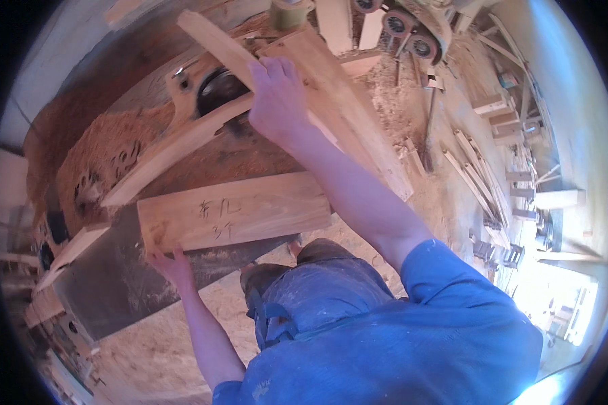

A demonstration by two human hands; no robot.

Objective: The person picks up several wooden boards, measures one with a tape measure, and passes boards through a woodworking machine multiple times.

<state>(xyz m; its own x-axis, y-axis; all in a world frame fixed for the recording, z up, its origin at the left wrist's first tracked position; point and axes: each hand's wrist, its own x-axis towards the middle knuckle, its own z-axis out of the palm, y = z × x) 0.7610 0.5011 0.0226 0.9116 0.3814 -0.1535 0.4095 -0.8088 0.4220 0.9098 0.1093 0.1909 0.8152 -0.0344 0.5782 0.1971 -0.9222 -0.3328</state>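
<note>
A thick wooden board (250, 212) with dark handwritten marks lies over the dark metal machine table (125, 277). My left hand (173, 268) is at the board's near left corner, its thumb and fingers on the edge. Farther up, my right hand (277, 98) is closed around a narrow wooden strip (216, 44), which slants from the upper left down past my hand. Below that hand, a long pale rail of wood (175, 150) crosses the machine. My right forearm covers the board's far right end.
Wide planks (351, 101) lie on the right beyond my forearm. A roll of tape (290, 13) sits at the top, near a wheeled part (409, 30). Sawdust heaps (108, 145) cover the left side. More timber strips (476, 172) lie on the dusty floor.
</note>
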